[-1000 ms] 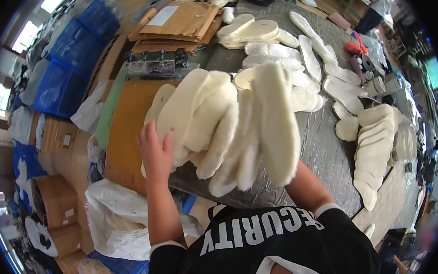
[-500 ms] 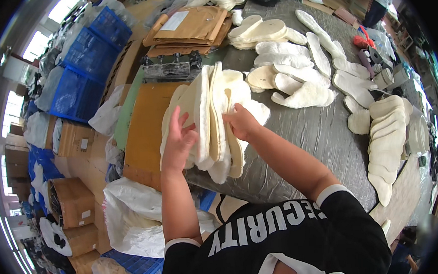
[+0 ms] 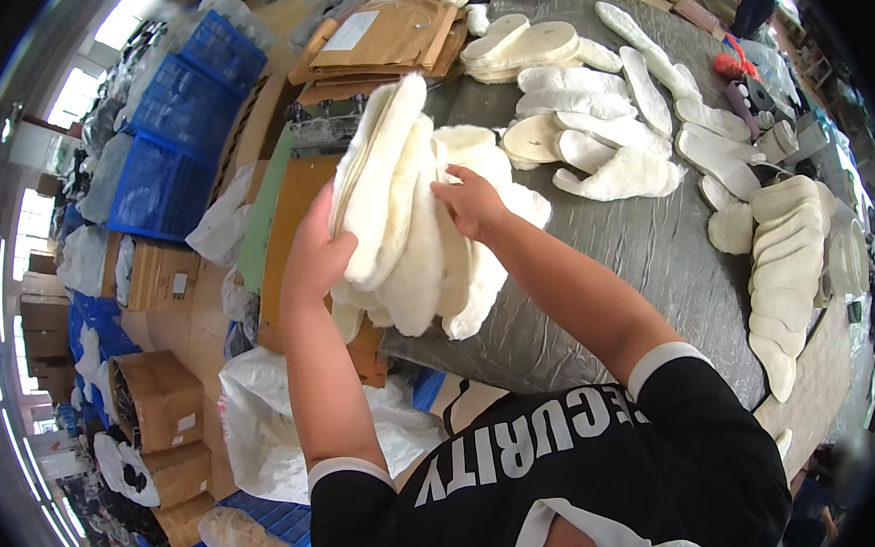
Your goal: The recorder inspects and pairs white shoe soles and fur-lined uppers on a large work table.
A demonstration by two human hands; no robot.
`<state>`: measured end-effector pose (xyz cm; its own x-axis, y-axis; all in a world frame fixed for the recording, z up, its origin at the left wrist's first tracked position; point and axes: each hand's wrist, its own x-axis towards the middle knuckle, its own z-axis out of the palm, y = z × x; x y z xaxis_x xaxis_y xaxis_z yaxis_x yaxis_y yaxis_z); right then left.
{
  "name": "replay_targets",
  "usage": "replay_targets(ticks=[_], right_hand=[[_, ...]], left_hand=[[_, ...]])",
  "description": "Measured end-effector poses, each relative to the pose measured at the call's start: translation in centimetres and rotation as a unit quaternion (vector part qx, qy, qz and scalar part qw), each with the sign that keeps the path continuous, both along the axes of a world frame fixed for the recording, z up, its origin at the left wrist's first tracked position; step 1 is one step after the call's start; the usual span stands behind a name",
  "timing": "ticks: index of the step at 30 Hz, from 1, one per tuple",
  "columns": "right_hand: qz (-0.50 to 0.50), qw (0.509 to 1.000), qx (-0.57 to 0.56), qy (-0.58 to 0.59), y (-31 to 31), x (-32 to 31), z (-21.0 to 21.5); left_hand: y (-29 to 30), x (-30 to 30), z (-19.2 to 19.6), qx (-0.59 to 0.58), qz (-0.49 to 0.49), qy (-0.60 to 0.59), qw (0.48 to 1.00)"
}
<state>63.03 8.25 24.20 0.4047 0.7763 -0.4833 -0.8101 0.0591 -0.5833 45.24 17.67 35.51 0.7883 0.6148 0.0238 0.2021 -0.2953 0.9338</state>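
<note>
A thick bunch of cream, fluffy shoe insoles (image 3: 388,201) stands tilted in front of me at the table's left part. My left hand (image 3: 316,251) is closed on the left side of the bunch, thumb in front and fingers hidden behind the insoles. On the other side my right hand (image 3: 471,203) has its thumb and fingers bent around the edge of the insoles, its fingertips partly hidden among them. More fluffy insoles (image 3: 518,203) lie beneath and behind the bunch, next to my right hand.
Loose insoles (image 3: 616,167) lie across the grey-covered table (image 3: 597,254), with an overlapping row (image 3: 782,262) at the right. Brown paper envelopes (image 3: 383,41) are stacked at the back. Blue crates (image 3: 162,185), cardboard boxes (image 3: 160,401) and a white sack (image 3: 267,434) stand left.
My left hand, open beside the insoles before, has closed on several of them and tipped them, so their fluffy faces show. My right hand has stayed nearly in place at the bunch.
</note>
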Motion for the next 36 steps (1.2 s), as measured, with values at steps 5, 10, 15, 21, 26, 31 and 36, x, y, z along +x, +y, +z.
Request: replay_targets(ticks=[5,10,15,21,26,31,36], right_hand=[[0.025,0.997,-0.029,-0.067,-1.0,-0.4,-1.3],[0.056,0.983,-0.047,-0.169,-4.7,-0.3,-1.9],[0.071,0.952,-0.070,-0.289,-7.9,-1.3,-2.7],[0.063,0.928,-0.085,-0.358,-10.7,-2.5,-1.6],[0.097,0.931,-0.093,-0.340,-14.3,-2.7,-1.7],[0.040,0.952,-0.081,-0.292,-21.9,-2.0,-3.5],[-0.076,0.953,-0.140,-0.258,-32.8,-1.0,-5.9]], left_hand=[[3.9,-3.5,-7.1,-0.232,0.163,-0.053,0.957],[3.7,-5.1,-6.6,-0.327,0.190,-0.145,0.914],[2.8,-5.6,-4.5,-0.325,0.218,-0.212,0.895],[2.8,-5.7,-5.7,-0.384,0.082,-0.224,0.892],[1.8,-3.9,-8.4,-0.202,0.178,0.056,0.962],[1.2,-4.0,-7.4,0.012,0.233,0.085,0.969],[-1.9,-4.5,-5.7,0.223,0.299,0.096,0.923]])
